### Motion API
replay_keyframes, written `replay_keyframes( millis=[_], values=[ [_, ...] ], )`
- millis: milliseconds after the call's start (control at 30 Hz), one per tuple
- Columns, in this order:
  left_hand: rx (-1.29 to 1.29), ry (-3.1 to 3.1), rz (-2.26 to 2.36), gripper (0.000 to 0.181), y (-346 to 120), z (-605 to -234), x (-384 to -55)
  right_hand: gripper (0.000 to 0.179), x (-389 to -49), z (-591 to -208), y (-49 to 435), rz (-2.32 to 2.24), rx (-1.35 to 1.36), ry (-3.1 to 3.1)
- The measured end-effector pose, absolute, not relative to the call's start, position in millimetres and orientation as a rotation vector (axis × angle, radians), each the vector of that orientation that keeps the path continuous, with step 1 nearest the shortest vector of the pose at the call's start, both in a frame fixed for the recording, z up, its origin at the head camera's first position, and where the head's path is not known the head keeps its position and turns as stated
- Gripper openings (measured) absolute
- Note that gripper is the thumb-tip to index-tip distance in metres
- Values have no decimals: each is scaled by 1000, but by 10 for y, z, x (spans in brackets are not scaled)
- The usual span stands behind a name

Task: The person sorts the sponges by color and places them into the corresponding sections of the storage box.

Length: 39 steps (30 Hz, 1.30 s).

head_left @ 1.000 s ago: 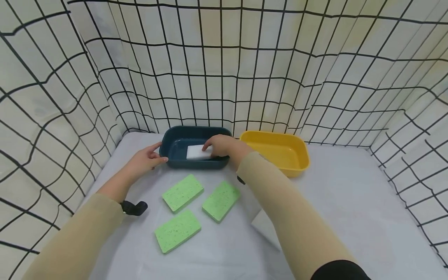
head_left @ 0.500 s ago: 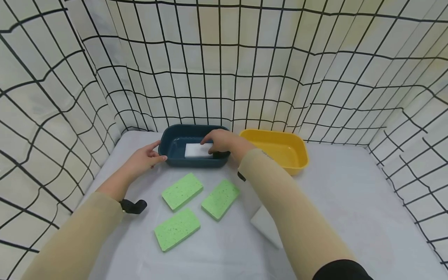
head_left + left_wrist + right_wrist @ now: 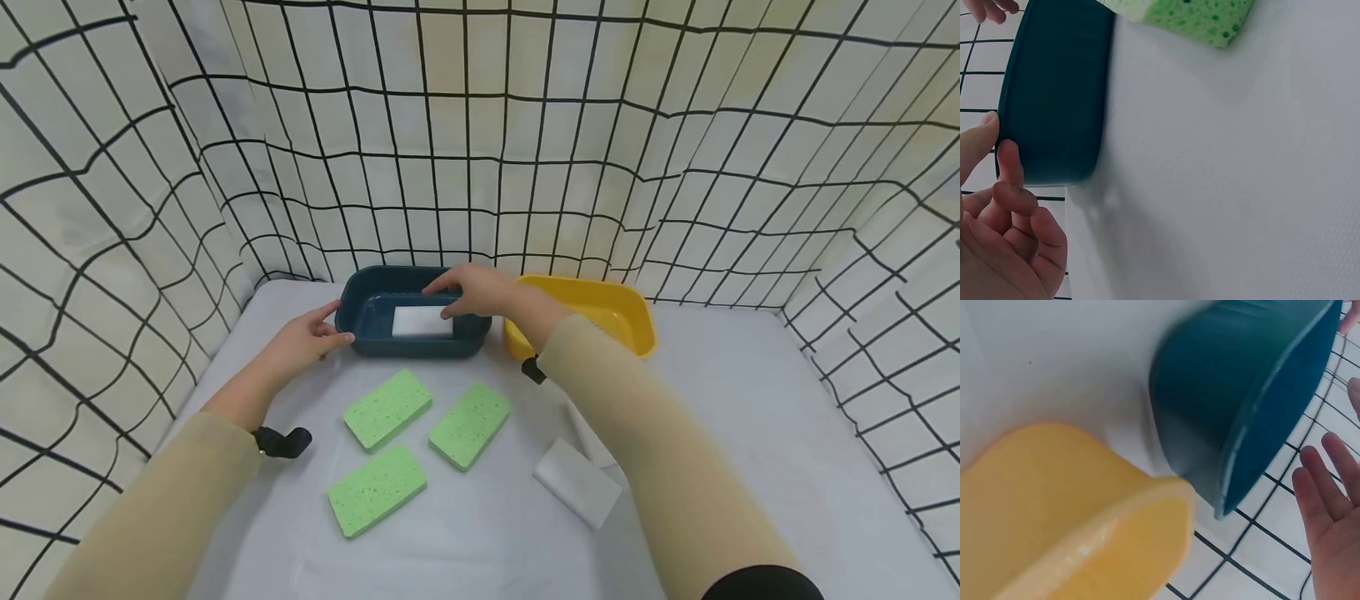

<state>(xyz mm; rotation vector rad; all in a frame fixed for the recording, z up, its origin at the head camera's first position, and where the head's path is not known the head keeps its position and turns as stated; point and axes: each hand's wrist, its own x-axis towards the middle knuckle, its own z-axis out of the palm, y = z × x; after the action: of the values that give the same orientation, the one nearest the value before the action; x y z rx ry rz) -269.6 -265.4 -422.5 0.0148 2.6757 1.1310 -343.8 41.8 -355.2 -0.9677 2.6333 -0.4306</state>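
A dark teal plastic tub (image 3: 408, 346) stands at the back of the table, with a white rectangular block (image 3: 422, 322) lying flat inside. My left hand (image 3: 303, 340) holds the tub's left end, thumb and forefinger at its corner; in the left wrist view the other fingers (image 3: 1047, 240) are curled beside it. Over the tub's right part hovers my right hand (image 3: 480, 292), fingers spread and holding nothing; the right wrist view shows its fingers (image 3: 1322, 481) apart. Several green sponges (image 3: 387, 408) lie on the table in front of the tub.
A yellow tub (image 3: 637, 321) stands right of the teal one, partly behind my right forearm. Two white flat pieces (image 3: 577, 483) lie near that forearm, one partly covered. Black wire grid (image 3: 480, 183) encloses the white-covered table (image 3: 750, 433) at the back and both sides.
My right hand has let go of the white block and lifted up and to the right. The block stays in the teal tub. My left hand keeps its hold on the tub.
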Motion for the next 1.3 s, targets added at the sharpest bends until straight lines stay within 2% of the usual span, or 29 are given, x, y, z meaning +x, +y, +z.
replay_keyframes(
  millis=[600,833,1000,1300],
  values=[
    [57,2678,1107,84,-2656,-4239,-2722,50,-2937,-3303,1112,-531,-1059,2605],
    [39,2704,1063,86,-2686,-4260,-2732,42,-2645,-3426,1545,-541,-998,2604],
    [40,2704,1061,86,-2681,-4257,-2734,44,-2435,-3606,1942,-530,-957,2635],
    [65,2688,1079,85,-2659,-4228,-2723,51,-2053,-3843,2625,-573,-658,2653]
  ],
)
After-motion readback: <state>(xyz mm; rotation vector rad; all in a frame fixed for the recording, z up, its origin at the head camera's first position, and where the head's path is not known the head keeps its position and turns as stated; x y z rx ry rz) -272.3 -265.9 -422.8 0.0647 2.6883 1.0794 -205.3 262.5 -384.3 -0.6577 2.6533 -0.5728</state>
